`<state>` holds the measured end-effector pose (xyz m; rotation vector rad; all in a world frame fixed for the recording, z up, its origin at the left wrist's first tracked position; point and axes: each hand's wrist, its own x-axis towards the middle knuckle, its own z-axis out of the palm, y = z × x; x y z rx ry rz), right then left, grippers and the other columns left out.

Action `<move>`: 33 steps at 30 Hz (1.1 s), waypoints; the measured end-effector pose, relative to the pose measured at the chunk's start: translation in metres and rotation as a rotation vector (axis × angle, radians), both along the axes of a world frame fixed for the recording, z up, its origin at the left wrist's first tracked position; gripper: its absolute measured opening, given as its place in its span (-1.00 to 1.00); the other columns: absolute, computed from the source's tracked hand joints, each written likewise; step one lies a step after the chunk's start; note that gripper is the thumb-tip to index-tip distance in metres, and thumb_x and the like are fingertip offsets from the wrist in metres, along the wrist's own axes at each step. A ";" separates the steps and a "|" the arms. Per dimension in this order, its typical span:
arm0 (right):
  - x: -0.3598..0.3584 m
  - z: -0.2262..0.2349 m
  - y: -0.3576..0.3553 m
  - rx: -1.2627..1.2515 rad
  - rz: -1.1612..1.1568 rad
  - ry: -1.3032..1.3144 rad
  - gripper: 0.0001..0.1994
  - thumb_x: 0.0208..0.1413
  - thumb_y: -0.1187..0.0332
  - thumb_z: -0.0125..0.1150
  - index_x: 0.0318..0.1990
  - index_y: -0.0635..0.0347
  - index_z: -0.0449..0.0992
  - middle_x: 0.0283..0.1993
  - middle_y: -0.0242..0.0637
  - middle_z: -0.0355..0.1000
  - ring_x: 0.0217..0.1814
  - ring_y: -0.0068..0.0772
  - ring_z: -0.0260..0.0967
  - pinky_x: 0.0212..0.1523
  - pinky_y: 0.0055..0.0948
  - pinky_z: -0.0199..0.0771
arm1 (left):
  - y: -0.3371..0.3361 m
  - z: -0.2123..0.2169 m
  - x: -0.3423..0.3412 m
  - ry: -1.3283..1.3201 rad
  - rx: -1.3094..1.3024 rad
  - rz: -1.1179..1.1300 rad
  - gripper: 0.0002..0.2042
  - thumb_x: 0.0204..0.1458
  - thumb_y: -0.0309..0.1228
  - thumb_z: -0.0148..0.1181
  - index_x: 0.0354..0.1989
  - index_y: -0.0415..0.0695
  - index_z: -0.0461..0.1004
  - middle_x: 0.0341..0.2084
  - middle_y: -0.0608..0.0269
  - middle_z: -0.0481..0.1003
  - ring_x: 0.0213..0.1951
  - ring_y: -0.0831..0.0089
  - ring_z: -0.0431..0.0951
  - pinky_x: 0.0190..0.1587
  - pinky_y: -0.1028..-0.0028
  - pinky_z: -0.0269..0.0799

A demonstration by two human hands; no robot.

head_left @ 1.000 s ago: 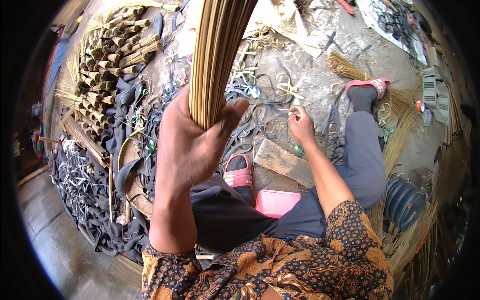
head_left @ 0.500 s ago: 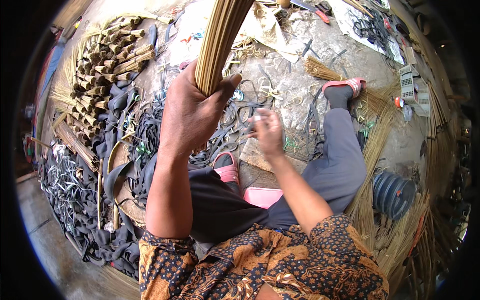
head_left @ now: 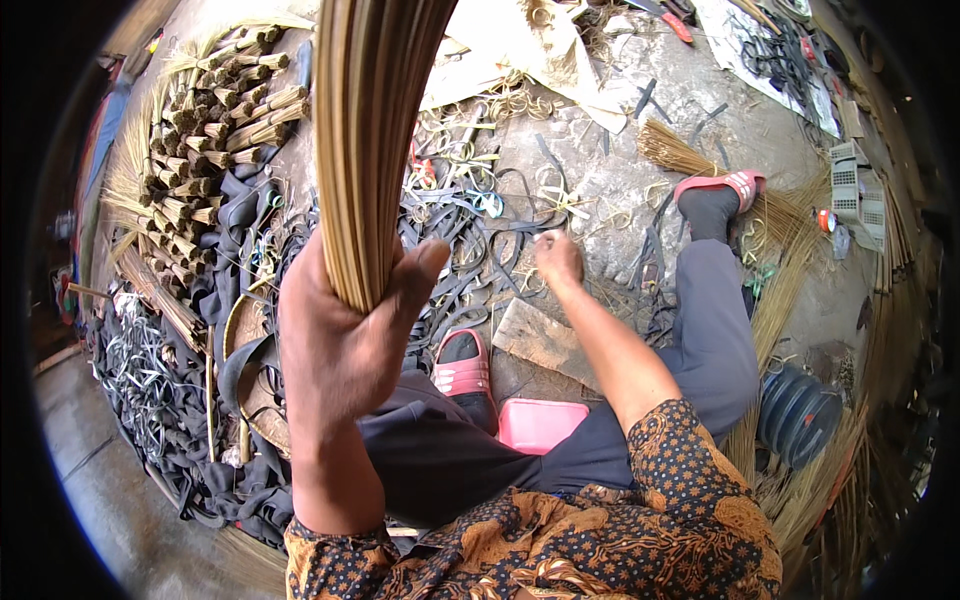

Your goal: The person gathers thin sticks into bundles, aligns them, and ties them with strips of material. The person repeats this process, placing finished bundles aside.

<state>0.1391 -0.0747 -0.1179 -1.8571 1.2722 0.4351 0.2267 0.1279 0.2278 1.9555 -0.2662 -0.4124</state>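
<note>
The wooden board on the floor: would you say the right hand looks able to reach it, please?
Probably yes: the right hand is just beyond the wooden board, whose visible top looks uncovered, though whether that hand already holds something is unclear.

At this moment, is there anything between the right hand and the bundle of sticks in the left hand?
Only the thumb of the left hand, beside the lower end of the bundle of sticks, on the side facing the right hand. Higher up, nothing visible stands between.
</note>
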 end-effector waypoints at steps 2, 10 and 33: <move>0.009 -0.019 -0.021 -0.110 0.030 0.058 -0.72 0.31 0.03 0.22 -0.02 -0.07 0.63 -0.06 -0.19 0.66 0.00 -0.08 0.61 0.00 -0.14 0.57 | -0.005 -0.002 0.001 -0.070 -0.017 0.011 -0.63 0.16 -0.36 0.42 -0.54 -0.04 0.28 -0.67 0.53 0.25 -0.61 0.74 0.21 -0.57 0.59 0.07; 0.036 -0.077 -0.032 -0.120 -0.142 0.035 -0.68 0.19 0.01 0.29 -0.15 0.04 0.67 -0.22 -0.16 0.68 -0.20 -0.13 0.66 -0.07 -0.16 0.58 | -0.013 0.000 0.006 0.067 0.078 0.058 -0.70 0.09 -0.46 0.48 -0.50 -0.16 0.39 -0.62 0.46 0.36 -0.54 0.67 0.30 -0.48 0.56 0.22; -0.204 0.039 -0.042 0.564 -0.290 -0.201 -0.62 0.25 0.33 0.22 0.20 0.16 0.44 -0.01 -0.22 0.60 -0.18 -0.31 0.65 -0.31 -0.35 0.65 | -0.032 -0.016 -0.010 -0.217 0.205 -0.220 -0.66 0.19 -0.15 0.36 -0.15 -0.21 0.56 -0.51 0.11 0.60 -0.44 0.36 0.60 -0.30 0.29 0.49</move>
